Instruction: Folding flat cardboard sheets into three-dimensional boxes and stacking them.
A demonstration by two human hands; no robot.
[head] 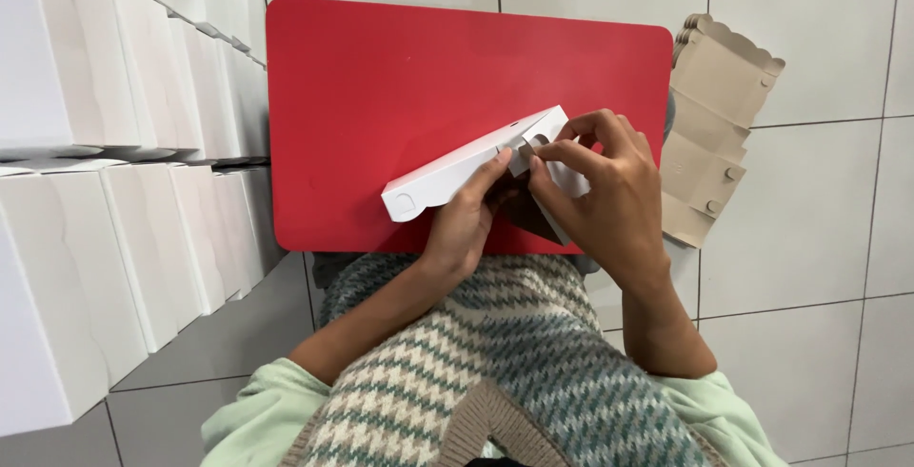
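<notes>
A white cardboard box (457, 170), partly folded, rests tilted on the near edge of a red table (400, 77). My left hand (466, 224) grips the box from below, fingers pressed on its inner side near a flap. My right hand (609, 191) pinches the box's right end, fingertips on a small tab at the corner. The dark inside of the box shows between my two hands.
Stacks of finished white boxes (114, 172) fill the left side, up against the table. A pile of flat tan box blanks (714, 115) with scalloped edges lies on the tiled floor (809, 238) at the table's right. My knitted patterned sweater fills the bottom.
</notes>
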